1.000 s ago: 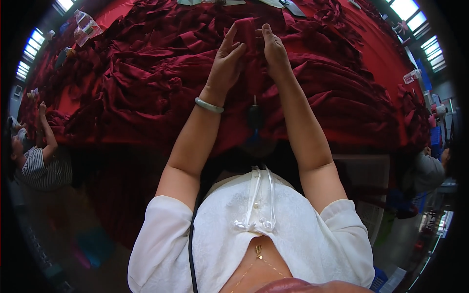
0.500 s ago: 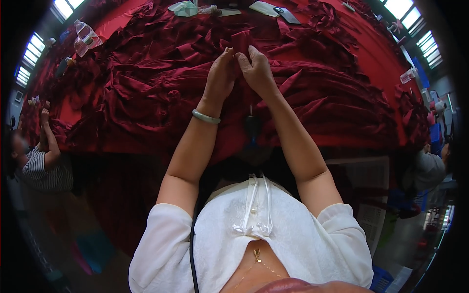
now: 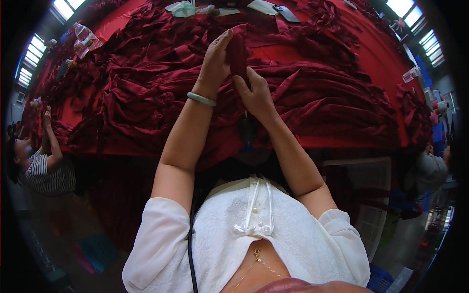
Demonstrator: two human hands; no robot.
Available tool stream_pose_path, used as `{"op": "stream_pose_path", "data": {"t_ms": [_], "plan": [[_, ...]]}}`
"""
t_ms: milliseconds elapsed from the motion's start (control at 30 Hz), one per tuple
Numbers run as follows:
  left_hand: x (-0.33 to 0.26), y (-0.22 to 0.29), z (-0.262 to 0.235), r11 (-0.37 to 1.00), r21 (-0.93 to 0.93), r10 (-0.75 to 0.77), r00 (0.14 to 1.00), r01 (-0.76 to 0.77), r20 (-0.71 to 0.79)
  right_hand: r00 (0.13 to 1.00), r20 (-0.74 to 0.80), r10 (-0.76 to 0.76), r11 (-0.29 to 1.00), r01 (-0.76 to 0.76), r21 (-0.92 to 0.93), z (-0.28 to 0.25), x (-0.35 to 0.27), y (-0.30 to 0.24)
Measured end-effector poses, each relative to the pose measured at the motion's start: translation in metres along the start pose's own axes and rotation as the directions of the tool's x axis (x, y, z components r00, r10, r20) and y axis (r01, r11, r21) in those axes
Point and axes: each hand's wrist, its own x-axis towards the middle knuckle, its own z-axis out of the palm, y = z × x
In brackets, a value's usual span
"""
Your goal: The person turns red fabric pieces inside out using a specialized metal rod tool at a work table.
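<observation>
Between my hands a dark red fabric strip (image 3: 238,51) is stretched, folded lengthwise, above the heaped cloth. My left hand (image 3: 215,58), with a pale bangle on its wrist, holds the strip's upper part, thumb and fingertips pressed against it. Lower and nearer to me, my right hand (image 3: 254,93) pinches the strip's lower end; its fingertips are partly hidden by the cloth. Just below the hands, at the table's near edge, stands a tool with a dark handle (image 3: 247,129) and a thin metal shaft pointing up.
Piles of dark red fabric (image 3: 161,102) cover much of the red table. A clear plastic bottle (image 3: 85,36) stands far left, and a phone (image 3: 286,13) lies at the far side. A white plastic crate (image 3: 371,180) is below right. A person in a striped top (image 3: 46,171) works at left.
My right hand has come down toward me, and my left hand has moved slightly up and left. A longer stretch of the strip now shows between them.
</observation>
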Motion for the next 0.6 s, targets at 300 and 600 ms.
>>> {"op": "stream_pose_path", "data": {"t_ms": [300,600], "plan": [[-0.001,-0.007,-0.011,0.996,-0.061,0.067,0.998,-0.068,-0.014,1.0,0.019,0.017,0.996,-0.016,-0.085,-0.002,-0.007,-0.005],[-0.033,-0.016,-0.006,0.992,-0.11,0.051,0.998,-0.054,-0.031,1.0,0.025,-0.003,0.986,0.007,-0.166,-0.008,-0.016,-0.005]]}}
